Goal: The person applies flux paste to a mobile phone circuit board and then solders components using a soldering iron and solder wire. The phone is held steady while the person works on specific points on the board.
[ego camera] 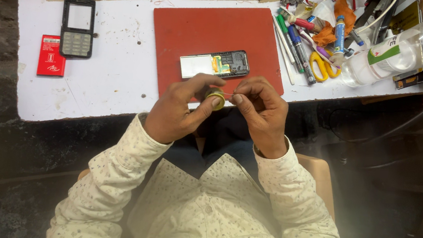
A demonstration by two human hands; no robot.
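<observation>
My left hand (179, 108) grips a small yellowish spool (215, 96) of thin wire between thumb and fingers, just off the near edge of the white bench (106, 80). My right hand (259, 110) pinches the fine strand drawn from the spool, fingertips almost touching the left thumb. Right behind both hands, on a red mat (189, 31), lies an opened mobile phone body (215, 63) with its circuit board and a silver panel showing.
A black phone front cover with keypad (77, 27) and a red battery (51, 56) lie at the bench's left. Pens, yellow scissors (323, 65), tools and a clear plastic bottle (399, 53) crowd the right end. Dark cables hang below on the right.
</observation>
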